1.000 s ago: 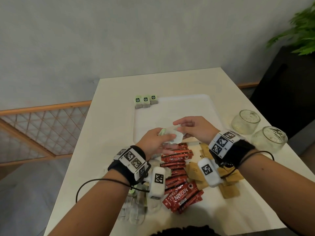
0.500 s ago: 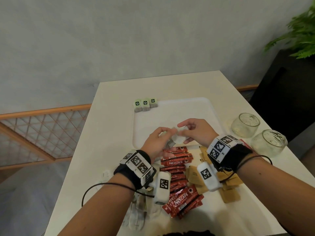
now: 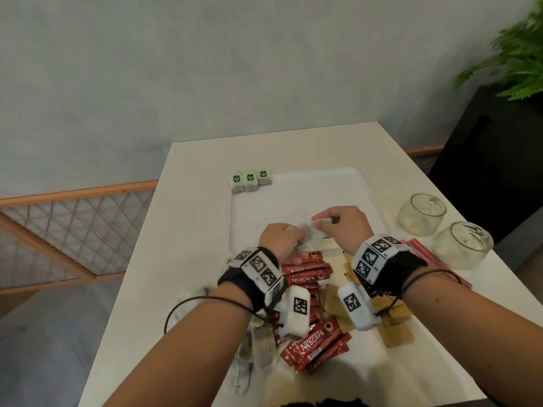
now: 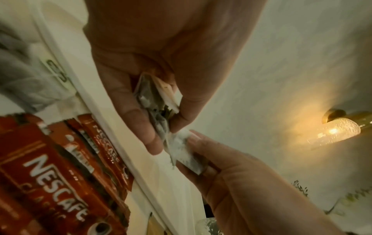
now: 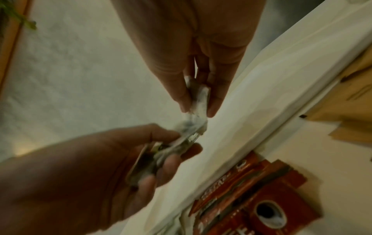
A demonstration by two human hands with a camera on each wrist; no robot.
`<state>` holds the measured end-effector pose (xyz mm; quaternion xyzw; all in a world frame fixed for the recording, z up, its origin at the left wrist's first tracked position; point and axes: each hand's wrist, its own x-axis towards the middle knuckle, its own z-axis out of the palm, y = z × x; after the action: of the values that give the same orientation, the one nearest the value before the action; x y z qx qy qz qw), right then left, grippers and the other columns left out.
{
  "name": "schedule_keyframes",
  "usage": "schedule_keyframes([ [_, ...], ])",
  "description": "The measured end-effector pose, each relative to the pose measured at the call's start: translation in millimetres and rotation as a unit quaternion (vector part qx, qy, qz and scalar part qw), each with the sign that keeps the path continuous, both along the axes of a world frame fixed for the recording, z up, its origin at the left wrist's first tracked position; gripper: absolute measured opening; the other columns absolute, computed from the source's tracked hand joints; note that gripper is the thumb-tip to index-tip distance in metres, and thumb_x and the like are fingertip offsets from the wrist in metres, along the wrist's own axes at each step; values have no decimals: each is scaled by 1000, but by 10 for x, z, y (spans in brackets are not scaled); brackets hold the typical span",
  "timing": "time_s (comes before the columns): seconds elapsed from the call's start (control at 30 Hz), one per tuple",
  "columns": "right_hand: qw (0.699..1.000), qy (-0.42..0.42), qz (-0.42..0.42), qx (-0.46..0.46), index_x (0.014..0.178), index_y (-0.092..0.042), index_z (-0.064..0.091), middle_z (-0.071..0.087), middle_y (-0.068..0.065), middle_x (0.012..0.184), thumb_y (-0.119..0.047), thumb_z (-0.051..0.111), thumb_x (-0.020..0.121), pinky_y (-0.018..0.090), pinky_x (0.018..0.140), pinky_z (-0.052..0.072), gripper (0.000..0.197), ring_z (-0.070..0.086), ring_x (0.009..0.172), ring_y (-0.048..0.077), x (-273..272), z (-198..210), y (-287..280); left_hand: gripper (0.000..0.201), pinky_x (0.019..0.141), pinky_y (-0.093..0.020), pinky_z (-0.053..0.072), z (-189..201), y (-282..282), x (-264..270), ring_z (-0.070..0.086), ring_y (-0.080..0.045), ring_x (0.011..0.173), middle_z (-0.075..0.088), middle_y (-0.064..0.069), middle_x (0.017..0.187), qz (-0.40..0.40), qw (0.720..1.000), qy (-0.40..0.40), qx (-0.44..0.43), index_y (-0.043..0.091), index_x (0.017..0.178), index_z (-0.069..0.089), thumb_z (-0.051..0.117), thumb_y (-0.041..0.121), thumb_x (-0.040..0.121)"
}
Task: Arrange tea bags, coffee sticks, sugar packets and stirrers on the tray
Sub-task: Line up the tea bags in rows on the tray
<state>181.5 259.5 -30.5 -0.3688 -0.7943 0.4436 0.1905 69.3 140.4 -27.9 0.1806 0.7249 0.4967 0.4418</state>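
Two pale, translucent tea bags with dark leaf inside are held above the near edge of the white tray [image 3: 293, 198]. The left hand [image 3: 279, 239] grips a small bunch of tea bags [image 4: 155, 101] between thumb and curled fingers, a white paper tag among them; their long axis runs out from the palm toward the fingertips. The right hand [image 3: 343, 227] pinches a single tea bag [image 4: 185, 151] between thumb and forefinger, and its near corner touches the bunch in the left hand. That single bag hangs lengthwise from the right fingertips down toward the left hand, as the right wrist view shows. Both hands meet palm-inward, wrists raised off the table [image 3: 191, 230], forearms coming in from the near side.

At the tray's far left corner three green-labelled tea bags [image 3: 250, 181] stand in a row, touching one another. Just beside the tray's near edge lie red coffee sticks [image 3: 308, 277] in a loose heap, most with their long axes running left to right, and to their right brown sugar packets [image 3: 396, 333]. Red striped stirrers [image 3: 435, 262] lie right of the tray's near corner, beside two glass jars [image 3: 440, 227]. More pale tea bags [image 3: 258, 348] lie left of the coffee sticks.
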Motion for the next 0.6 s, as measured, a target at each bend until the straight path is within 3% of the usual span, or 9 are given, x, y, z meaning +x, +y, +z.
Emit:
schedule_keyframes([
  [0.1,999,12,17,29,88,-20,76,72,-3,88,-23,68,89,19,76,49,9,65,86,13,-42,12,-66,8,54,-26,54,36,127,32,71,-20,66,65,-8,68,16,999,-14,24,6,84,65,67,13,85],
  [0.17,999,20,31,40,85,-15,76,73,1,86,-30,56,96,27,80,50,28,66,85,17,-70,29,-85,14,54,-24,55,52,177,25,71,-20,71,67,-8,69,38,997,-41,48,6,85,66,63,18,91],
  [0.27,998,62,33,-6,102,-16,73,74,3,95,-32,41,102,39,92,50,36,67,92,19,-125,25,-32,23,57,-23,56,73,213,-24,70,-16,75,70,-8,76,55,993,-62,80,3,95,70,63,25,93],
  [0.4,994,93,51,-23,118,-22,63,71,-3,102,-30,41,103,34,93,50,28,65,96,13,-212,61,101,26,60,-24,56,87,253,-165,69,-15,73,73,-8,85,71,992,-48,90,5,110,67,70,20,89],
  [0.5,997,32,49,41,125,-20,59,60,-5,113,-23,47,101,23,85,41,27,57,94,12,-345,49,246,23,60,-26,58,86,277,-304,70,-15,70,73,-10,91,89,991,-46,87,9,112,65,67,14,90],
  [0.6,997,-30,72,27,120,-15,62,62,-1,109,-21,54,98,25,82,43,24,58,93,15,-551,-29,364,21,61,-26,59,63,298,-439,70,-15,69,73,-9,91,81,992,-47,83,10,111,65,67,14,91],
])
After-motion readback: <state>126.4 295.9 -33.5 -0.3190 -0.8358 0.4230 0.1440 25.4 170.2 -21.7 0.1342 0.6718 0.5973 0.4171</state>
